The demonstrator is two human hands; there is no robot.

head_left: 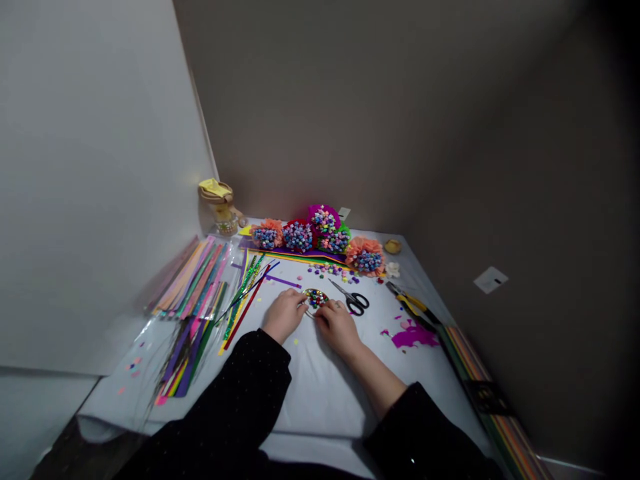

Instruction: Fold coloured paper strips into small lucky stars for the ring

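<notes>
My left hand [284, 313] and my right hand [339, 327] rest on a white cloth-covered table [320, 393], fingers curled in toward each other. Between the fingertips lies a small round piece covered with coloured beads [315, 297]. Both hands touch its near edge; what the fingers pinch is too small to make out. Black-handled scissors [353, 299] lie just right of my right hand. Both arms wear dark sleeves.
Packs of coloured paper strips [195, 293] lie at the left. Several paper flowers with bead centres [320, 235] line the back, near a small jar [223, 207]. A yellow-handled tool [410, 303], purple scraps [413, 335] and striped sheets [480, 387] are at the right.
</notes>
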